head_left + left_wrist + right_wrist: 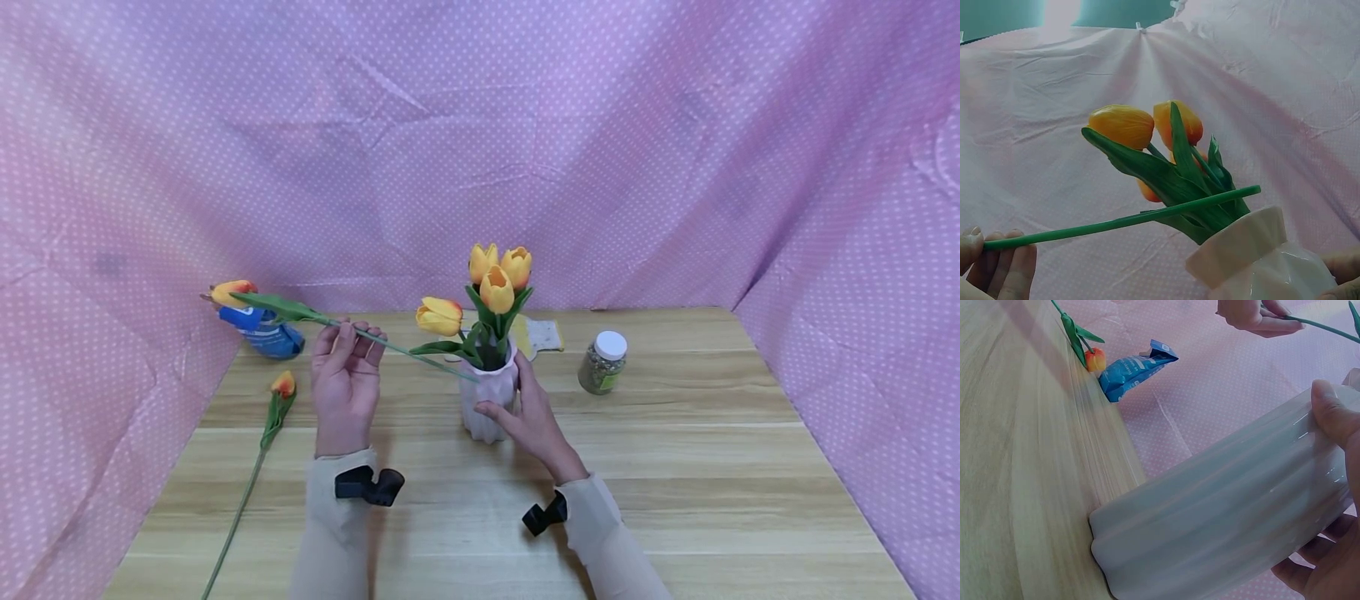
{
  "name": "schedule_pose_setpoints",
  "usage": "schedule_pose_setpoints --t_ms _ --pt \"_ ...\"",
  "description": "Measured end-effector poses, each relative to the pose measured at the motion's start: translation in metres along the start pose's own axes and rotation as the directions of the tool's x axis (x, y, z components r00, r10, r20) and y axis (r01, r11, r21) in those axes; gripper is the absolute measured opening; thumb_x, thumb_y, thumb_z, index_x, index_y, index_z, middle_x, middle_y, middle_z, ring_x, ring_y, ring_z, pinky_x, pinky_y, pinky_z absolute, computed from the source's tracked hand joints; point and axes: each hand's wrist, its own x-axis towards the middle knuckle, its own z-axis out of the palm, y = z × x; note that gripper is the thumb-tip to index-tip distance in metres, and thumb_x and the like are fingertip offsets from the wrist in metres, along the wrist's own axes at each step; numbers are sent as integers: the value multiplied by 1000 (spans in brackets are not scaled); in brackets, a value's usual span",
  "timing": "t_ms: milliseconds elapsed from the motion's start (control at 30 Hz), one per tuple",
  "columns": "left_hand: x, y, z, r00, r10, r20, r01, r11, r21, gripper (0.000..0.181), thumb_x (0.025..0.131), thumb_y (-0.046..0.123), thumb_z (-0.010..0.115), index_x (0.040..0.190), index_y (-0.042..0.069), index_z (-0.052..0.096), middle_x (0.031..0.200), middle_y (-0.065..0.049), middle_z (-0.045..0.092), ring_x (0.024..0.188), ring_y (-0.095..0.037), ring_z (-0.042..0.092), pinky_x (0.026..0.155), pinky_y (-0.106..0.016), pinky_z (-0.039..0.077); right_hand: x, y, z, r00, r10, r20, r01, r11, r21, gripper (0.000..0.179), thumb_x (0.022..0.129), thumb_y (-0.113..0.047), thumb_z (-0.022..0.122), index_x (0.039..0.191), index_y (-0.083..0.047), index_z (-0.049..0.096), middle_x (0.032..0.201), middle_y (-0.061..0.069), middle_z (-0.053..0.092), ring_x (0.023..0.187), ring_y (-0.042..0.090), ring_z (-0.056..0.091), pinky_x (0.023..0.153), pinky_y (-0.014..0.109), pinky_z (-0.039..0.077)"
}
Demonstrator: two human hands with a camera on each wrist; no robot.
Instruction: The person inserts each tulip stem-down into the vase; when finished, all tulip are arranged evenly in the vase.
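In the head view my left hand (347,387) pinches the green stem of an artificial tulip (300,311). Its yellow-orange bloom points left, and the bare stem end reaches across to the vase's rim. My right hand (531,417) grips the ribbed white vase (483,408) around its upper right side, thumb in front, other fingers partly hidden behind. Several yellow tulips (497,289) with green leaves stand in the vase, one leaning left. The left wrist view shows the held stem (1104,226) passing in front of their leaves. The vase's base (1100,550) is on the table.
Another tulip (273,412) lies on the table at left. Behind it sits a blue packet (273,337). A jar with a white lid (602,363) stands right of the vase, and a grey-and-yellow flat item (543,335) lies behind it. Pink dotted cloth (480,150) surrounds the wooden table (690,467).
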Motion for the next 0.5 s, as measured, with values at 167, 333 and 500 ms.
schedule_pose_setpoints --t_ms 167,333,500 --pt "0 -5 2 1000 21 6 -21 1000 11 8 95 -6 57 93 -3 65 78 -19 72 70 -29 73 67 -37 65 0 0 0 1000 12 2 -12 1000 13 95 88 -28 78 159 -28 15 159 8 40 144 32 44 115 61 41" --pt "0 -9 3 999 44 25 -45 999 19 10 96 -6 56 93 -3 65 79 -18 72 71 -29 73 68 -37 65 0 -1 0 1000 31 4 -31 999 20 96 88 -28 78 160 -29 14 161 8 37 146 32 41 117 60 39" --pt "1 -14 4 996 80 47 -82 996 34 11 96 -7 55 92 -3 65 79 -18 72 71 -28 74 68 -36 65 0 -1 0 999 44 8 -44 999 24 97 88 -29 78 160 -28 13 163 7 34 148 32 39 119 60 37"
